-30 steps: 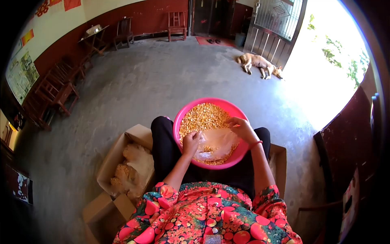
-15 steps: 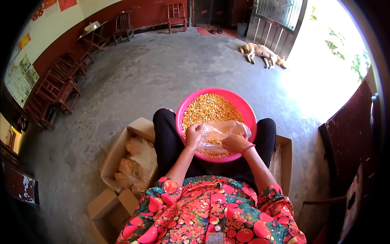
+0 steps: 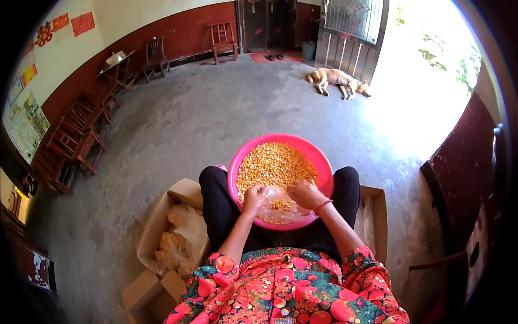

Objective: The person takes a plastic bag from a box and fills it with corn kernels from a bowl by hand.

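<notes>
Between my knees rests a pink basin (image 3: 327, 171) heaped with yellow corn kernels (image 3: 278, 163). Over its near half lies a clear plastic bag (image 3: 288, 214) with some kernels in it. My left hand (image 3: 254, 197) pinches the bag's rim at the left. At the right of the rim, my right hand (image 3: 306, 193), with a red bracelet at the wrist, has its fingers closed on the plastic. The fingertips of both hands are partly hidden.
By my left leg, a cardboard box (image 3: 152, 229) holds filled plastic bags (image 3: 178, 243). Another box (image 3: 380, 216) with clear plastic stands at my right. A dog (image 3: 337, 81) lies near the open door (image 3: 353, 38). Wooden chairs (image 3: 75, 143) line the left wall.
My right hand has come up out of the bag to its rim. The bag's mouth is drawn narrower between my hands. The whole view has tilted upward slightly.
</notes>
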The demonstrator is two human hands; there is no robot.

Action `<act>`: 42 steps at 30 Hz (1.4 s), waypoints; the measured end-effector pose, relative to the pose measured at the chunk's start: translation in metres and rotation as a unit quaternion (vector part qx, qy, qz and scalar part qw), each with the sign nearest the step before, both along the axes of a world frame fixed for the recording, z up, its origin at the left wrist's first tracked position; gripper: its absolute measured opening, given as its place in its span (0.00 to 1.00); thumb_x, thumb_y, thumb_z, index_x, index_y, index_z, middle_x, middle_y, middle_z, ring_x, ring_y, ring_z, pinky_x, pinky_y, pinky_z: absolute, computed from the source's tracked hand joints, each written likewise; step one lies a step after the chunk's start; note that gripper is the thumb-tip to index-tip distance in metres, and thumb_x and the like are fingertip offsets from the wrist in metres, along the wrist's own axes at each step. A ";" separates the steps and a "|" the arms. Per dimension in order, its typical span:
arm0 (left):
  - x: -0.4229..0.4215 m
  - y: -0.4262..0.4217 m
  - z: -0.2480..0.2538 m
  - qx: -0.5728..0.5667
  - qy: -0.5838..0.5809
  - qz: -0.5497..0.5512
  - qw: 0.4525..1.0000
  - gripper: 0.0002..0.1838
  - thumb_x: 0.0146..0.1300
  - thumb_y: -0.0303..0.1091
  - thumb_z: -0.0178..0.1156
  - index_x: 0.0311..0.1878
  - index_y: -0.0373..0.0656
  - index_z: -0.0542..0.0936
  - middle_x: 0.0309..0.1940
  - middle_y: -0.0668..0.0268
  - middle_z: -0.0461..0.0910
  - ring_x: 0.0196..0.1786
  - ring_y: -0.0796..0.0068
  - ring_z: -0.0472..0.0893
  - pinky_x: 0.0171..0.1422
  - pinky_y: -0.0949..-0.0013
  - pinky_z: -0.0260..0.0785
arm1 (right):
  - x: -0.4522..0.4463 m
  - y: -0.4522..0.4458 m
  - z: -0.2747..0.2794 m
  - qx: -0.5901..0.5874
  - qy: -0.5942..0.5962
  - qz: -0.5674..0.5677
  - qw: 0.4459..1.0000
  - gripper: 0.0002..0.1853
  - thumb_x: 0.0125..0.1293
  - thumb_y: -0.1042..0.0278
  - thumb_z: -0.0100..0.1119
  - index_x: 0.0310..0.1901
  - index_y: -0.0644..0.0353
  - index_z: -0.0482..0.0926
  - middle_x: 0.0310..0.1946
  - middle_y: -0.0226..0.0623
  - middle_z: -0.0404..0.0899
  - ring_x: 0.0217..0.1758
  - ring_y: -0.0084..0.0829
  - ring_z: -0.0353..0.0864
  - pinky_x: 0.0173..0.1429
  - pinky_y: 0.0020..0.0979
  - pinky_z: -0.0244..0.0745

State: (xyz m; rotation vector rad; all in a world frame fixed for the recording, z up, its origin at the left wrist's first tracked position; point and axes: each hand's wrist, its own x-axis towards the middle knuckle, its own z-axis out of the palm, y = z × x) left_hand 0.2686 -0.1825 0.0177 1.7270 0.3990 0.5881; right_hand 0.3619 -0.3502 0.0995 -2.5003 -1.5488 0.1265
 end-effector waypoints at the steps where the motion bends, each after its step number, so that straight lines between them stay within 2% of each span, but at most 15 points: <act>1: -0.002 -0.001 0.003 -0.019 0.007 -0.009 1.000 0.15 0.56 0.36 0.57 0.18 0.38 0.72 0.12 0.71 0.67 0.18 0.86 0.63 0.22 0.73 0.57 | 0.005 0.000 -0.009 -0.093 0.039 -0.028 0.994 0.11 0.55 0.63 0.49 0.38 0.56 0.76 0.29 0.43 0.75 0.36 0.41 0.75 0.47 0.43 0.65; 7: 0.002 0.002 -0.013 -0.009 0.026 -0.068 0.997 0.14 0.56 0.36 0.57 0.18 0.38 0.72 0.12 0.72 0.68 0.19 0.87 0.63 0.22 0.75 0.58 | 0.035 -0.017 -0.048 -0.021 0.112 -0.004 0.994 0.11 0.53 0.63 0.51 0.34 0.58 0.78 0.30 0.44 0.77 0.33 0.40 0.76 0.41 0.35 0.69; 9: 0.002 0.001 -0.014 -0.005 0.036 -0.067 0.997 0.14 0.55 0.35 0.57 0.19 0.37 0.73 0.13 0.72 0.69 0.19 0.88 0.64 0.23 0.76 0.58 | 0.055 -0.016 -0.070 0.080 0.244 -0.025 0.966 0.11 0.53 0.65 0.51 0.35 0.59 0.78 0.31 0.44 0.77 0.34 0.36 0.77 0.42 0.32 0.70; 11: 0.001 0.000 -0.014 -0.006 0.041 -0.068 0.997 0.09 0.56 0.31 0.56 0.24 0.37 0.75 0.16 0.73 0.72 0.20 0.87 0.66 0.25 0.78 0.62 | 0.068 -0.012 -0.078 0.225 0.360 -0.185 0.886 0.10 0.54 0.67 0.50 0.36 0.58 0.78 0.32 0.44 0.78 0.34 0.32 0.77 0.42 0.30 0.70; 13: 0.000 -0.005 -0.007 -0.042 0.031 -0.069 0.996 0.06 0.56 0.29 0.54 0.28 0.37 0.76 0.19 0.72 0.73 0.21 0.87 0.68 0.27 0.78 0.63 | 0.076 -0.007 -0.091 0.218 0.260 -0.246 0.908 0.11 0.55 0.67 0.49 0.38 0.56 0.78 0.33 0.44 0.78 0.37 0.35 0.77 0.44 0.35 0.70; 16: -0.002 -0.006 0.004 -0.085 0.014 -0.084 0.993 0.06 0.58 0.26 0.50 0.34 0.38 0.77 0.23 0.72 0.75 0.23 0.86 0.70 0.31 0.79 0.65 | 0.070 -0.002 -0.101 0.027 0.077 -0.299 0.951 0.12 0.53 0.62 0.51 0.38 0.57 0.76 0.34 0.47 0.77 0.41 0.43 0.76 0.46 0.41 0.68; 21: -0.004 -0.002 0.003 -0.101 -0.002 -0.134 0.986 0.13 0.53 0.19 0.41 0.32 0.37 0.77 0.26 0.69 0.75 0.28 0.84 0.71 0.35 0.79 0.67 | 0.039 0.021 -0.096 -0.040 0.166 -0.188 0.967 0.17 0.51 0.57 0.51 0.40 0.57 0.76 0.37 0.49 0.76 0.43 0.45 0.75 0.48 0.39 0.69; 27: -0.003 -0.004 0.009 -0.101 0.034 -0.124 0.987 0.15 0.49 0.17 0.38 0.30 0.36 0.77 0.27 0.68 0.75 0.30 0.82 0.72 0.39 0.78 0.66 | 0.071 0.018 -0.158 -0.044 0.087 -0.018 0.995 0.14 0.51 0.61 0.51 0.38 0.58 0.76 0.32 0.45 0.77 0.38 0.44 0.76 0.43 0.37 0.70; 29: -0.005 -0.004 0.007 -0.077 0.011 -0.140 0.987 0.14 0.49 0.17 0.38 0.28 0.36 0.76 0.26 0.67 0.77 0.30 0.81 0.74 0.41 0.76 0.67 | 0.049 0.010 -0.097 -0.029 0.128 -0.051 0.990 0.13 0.52 0.64 0.53 0.38 0.60 0.76 0.31 0.42 0.77 0.36 0.38 0.77 0.39 0.32 0.73; 30: -0.005 -0.002 0.007 -0.068 0.031 -0.138 0.988 0.16 0.48 0.16 0.37 0.28 0.35 0.77 0.27 0.66 0.77 0.32 0.79 0.75 0.43 0.76 0.67 | 0.048 0.011 -0.089 0.094 0.389 -0.193 0.896 0.12 0.53 0.65 0.53 0.38 0.61 0.75 0.32 0.40 0.77 0.36 0.34 0.77 0.38 0.30 0.74; 31: -0.005 -0.002 0.006 -0.065 0.032 -0.137 0.988 0.16 0.48 0.16 0.37 0.28 0.35 0.77 0.27 0.66 0.77 0.32 0.79 0.75 0.43 0.76 0.67 | 0.046 0.013 -0.083 0.206 0.609 -0.312 0.700 0.12 0.53 0.67 0.54 0.38 0.63 0.75 0.33 0.38 0.77 0.36 0.31 0.77 0.37 0.27 0.74; 32: -0.004 -0.002 0.004 -0.070 0.032 -0.154 0.985 0.16 0.49 0.16 0.38 0.30 0.36 0.78 0.28 0.66 0.77 0.34 0.80 0.75 0.44 0.76 0.67 | 0.046 0.012 -0.080 0.303 0.673 -0.263 0.621 0.10 0.55 0.70 0.54 0.39 0.62 0.74 0.34 0.35 0.76 0.37 0.28 0.76 0.37 0.27 0.74; 36: 0.000 -0.002 -0.007 0.012 0.051 -0.170 0.984 0.12 0.51 0.22 0.50 0.40 0.34 0.76 0.37 0.63 0.77 0.41 0.77 0.75 0.50 0.74 0.65 | 0.048 0.006 -0.083 0.447 0.580 -0.159 0.662 0.08 0.57 0.71 0.51 0.38 0.62 0.74 0.31 0.36 0.73 0.37 0.29 0.75 0.36 0.31 0.77; 39: 0.001 0.001 -0.017 0.081 0.051 -0.170 0.981 0.24 0.44 0.31 0.61 0.47 0.34 0.73 0.43 0.52 0.76 0.48 0.64 0.75 0.54 0.69 0.64 | 0.053 0.004 -0.082 0.454 0.725 -0.201 0.478 0.10 0.61 0.70 0.44 0.38 0.65 0.73 0.32 0.37 0.73 0.37 0.31 0.74 0.40 0.33 0.77; 42: -0.006 -0.006 0.003 0.141 0.079 -0.133 0.978 0.27 0.42 0.28 0.59 0.51 0.35 0.70 0.45 0.48 0.73 0.50 0.60 0.74 0.55 0.67 0.64 | 0.043 0.000 -0.067 0.452 0.745 -0.157 0.465 0.10 0.62 0.69 0.45 0.39 0.65 0.72 0.33 0.38 0.74 0.38 0.32 0.75 0.43 0.34 0.75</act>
